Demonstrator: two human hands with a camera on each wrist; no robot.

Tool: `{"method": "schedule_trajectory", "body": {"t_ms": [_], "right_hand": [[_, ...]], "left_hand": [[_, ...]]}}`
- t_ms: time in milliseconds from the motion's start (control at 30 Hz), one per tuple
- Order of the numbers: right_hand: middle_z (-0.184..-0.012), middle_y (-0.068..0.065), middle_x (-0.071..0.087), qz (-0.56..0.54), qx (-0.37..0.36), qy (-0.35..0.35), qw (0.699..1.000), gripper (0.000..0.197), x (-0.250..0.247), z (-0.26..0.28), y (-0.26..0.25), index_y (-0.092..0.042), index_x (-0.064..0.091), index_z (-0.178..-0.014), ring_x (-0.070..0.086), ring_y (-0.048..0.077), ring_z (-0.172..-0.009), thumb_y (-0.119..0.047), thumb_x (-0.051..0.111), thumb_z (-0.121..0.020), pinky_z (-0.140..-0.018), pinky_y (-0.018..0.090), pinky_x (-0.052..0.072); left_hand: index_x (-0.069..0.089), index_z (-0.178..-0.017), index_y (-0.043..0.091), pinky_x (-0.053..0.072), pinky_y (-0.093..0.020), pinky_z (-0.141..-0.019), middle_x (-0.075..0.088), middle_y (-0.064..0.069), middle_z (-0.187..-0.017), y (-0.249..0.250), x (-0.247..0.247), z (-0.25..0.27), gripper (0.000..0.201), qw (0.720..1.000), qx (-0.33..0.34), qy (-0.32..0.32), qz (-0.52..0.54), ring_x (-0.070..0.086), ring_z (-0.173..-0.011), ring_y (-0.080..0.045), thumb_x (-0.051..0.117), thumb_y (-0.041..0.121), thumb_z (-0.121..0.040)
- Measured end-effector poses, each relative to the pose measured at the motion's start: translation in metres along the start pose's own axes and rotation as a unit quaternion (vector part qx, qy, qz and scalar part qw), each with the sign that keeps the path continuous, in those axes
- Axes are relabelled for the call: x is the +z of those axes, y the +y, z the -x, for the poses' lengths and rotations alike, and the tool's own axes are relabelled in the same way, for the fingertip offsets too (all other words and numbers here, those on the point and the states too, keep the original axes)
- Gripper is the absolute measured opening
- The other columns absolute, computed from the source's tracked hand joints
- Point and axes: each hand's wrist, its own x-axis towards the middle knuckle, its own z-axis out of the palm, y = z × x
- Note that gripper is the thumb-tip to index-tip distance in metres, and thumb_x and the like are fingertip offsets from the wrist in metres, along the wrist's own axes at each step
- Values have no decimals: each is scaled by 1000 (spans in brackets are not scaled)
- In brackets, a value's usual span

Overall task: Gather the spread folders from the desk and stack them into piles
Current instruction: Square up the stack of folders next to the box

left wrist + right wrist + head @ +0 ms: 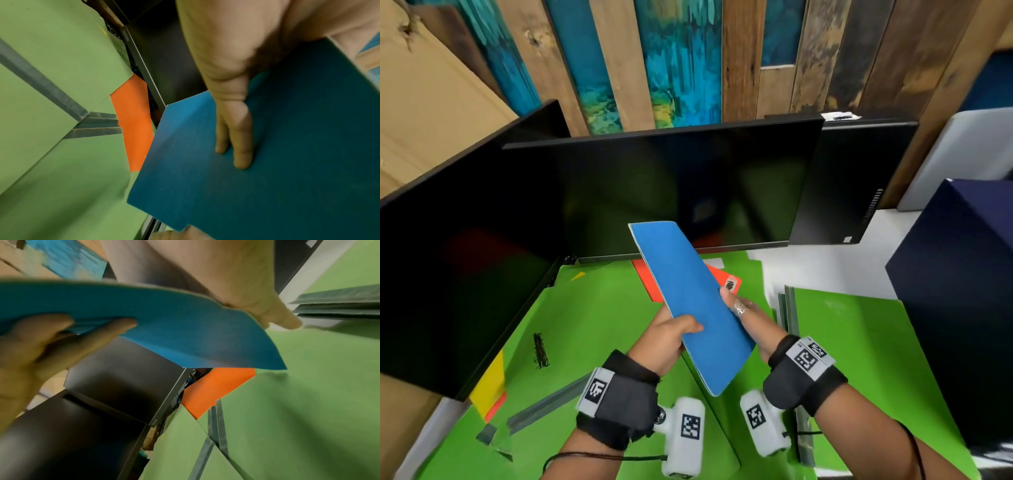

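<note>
I hold a blue folder [693, 308] tilted in the air over the desk with both hands. My left hand [671, 334] pinches its near left edge, thumb on top and fingers [240, 142] flat against the underside of the blue folder [267, 170]. My right hand [743, 308] grips the right edge of the blue folder [174, 324], where one fingertip [285, 321] shows past the rim. Beneath it, green folders [592, 325] lie spread over the desk, and an orange folder [650, 281] lies partly hidden under the blue one. More green folders [859, 342] lie to the right.
Dark monitors [654, 192] stand close behind and to the left [448, 257]. A dark blue box [962, 291] stands at the right. A yellow folder [489, 383] peeks out under the left monitor. Grey folder spines [544, 407] lie across the green folders.
</note>
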Motion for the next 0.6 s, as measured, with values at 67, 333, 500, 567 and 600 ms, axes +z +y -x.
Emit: {"method": "schedule_trajectory", "body": {"t_ms": [67, 333, 500, 567, 600], "right_hand": [[-128, -2, 61, -17, 34, 52, 998, 97, -24, -25, 21, -26, 51, -132, 60, 18, -115, -81, 65, -54, -101, 43, 45], [-70, 9, 73, -224, 105, 76, 966, 23, -61, -2, -17, -9, 60, -111, 70, 16, -55, -21, 49, -96, -48, 27, 57], [-54, 5, 69, -203, 71, 116, 970, 21, -102, 13, -21, -8, 57, -88, 66, 13, -44, -15, 40, -99, -37, 22, 51], [-60, 3, 71, -201, 46, 133, 969, 19, -119, 21, -19, -6, 58, -92, 68, 12, -49, -11, 41, -98, -43, 24, 54], [-66, 3, 72, -178, 33, 152, 972, 16, -128, 23, -18, -4, 58, -99, 68, 11, -51, -9, 43, -98, -45, 23, 55]], "left_hand": [[57, -93, 11, 57, -22, -64, 74, 7, -74, 0, 2, 1, 41, 1000, 15, 1, 24, 69, -70, -8, 46, -1, -56], [47, -117, 24, 55, -20, -69, 71, 11, -101, 1, 6, 3, 73, 996, 70, -35, -33, 65, -93, -16, 73, 22, -48], [20, -134, 51, 59, -42, -69, 57, 16, -124, 27, -4, -3, 97, 997, 70, -23, -32, 68, -98, -11, 61, 80, -51], [22, -139, 42, 60, -36, -66, 59, 14, -120, 26, -11, -10, 69, 997, 27, -7, -68, 69, -89, -7, 41, 68, -78], [25, -142, 33, 59, -31, -64, 62, 10, -115, 21, -15, -16, 56, 994, -3, -3, -107, 69, -85, -7, 38, 48, -90]]}}
